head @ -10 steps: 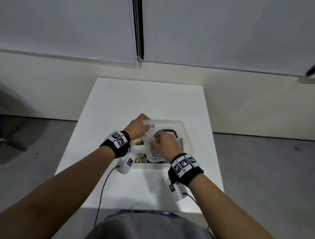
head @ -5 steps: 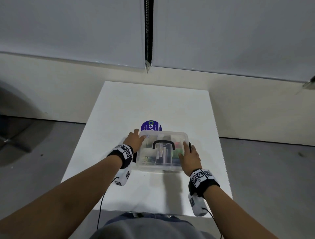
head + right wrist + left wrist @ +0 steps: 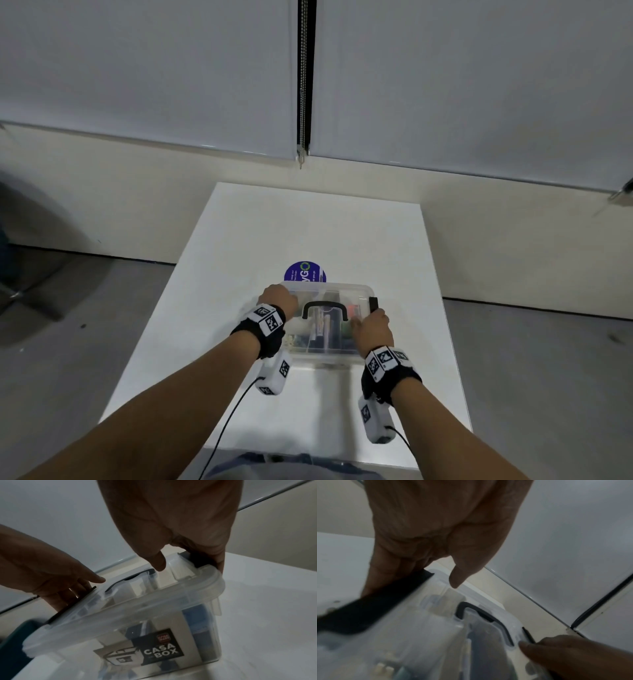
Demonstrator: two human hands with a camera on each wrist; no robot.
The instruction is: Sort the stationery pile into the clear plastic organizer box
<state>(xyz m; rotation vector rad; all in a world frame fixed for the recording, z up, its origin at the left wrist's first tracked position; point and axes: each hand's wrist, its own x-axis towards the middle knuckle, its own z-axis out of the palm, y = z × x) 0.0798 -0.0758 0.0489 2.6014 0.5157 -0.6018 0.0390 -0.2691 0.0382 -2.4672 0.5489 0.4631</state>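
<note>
The clear organizer box [image 3: 325, 356] stands on the white table with its lid on and its black handle [image 3: 324, 305] lying flat. Stationery [image 3: 322, 329] shows through the lid. My left hand [image 3: 277, 301] is at the box's left end, fingers down over the black left latch [image 3: 373, 609], thumb just above the lid. My right hand [image 3: 371, 329] is at the right end, fingers curled over the black right latch [image 3: 197, 559], thumb on the lid. In the right wrist view, a CASA BOX label [image 3: 159, 651] is on the front wall.
A round blue disc with printed lettering [image 3: 305, 274] lies on the table [image 3: 308, 222] just behind the box. Wrist-camera cables hang off the near table edge. Grey floor lies to both sides, a wall with blinds behind.
One second ago both hands held the lid tilted over the open box. The lid now lies flat on the box, and the hands have moved out to its two ends.
</note>
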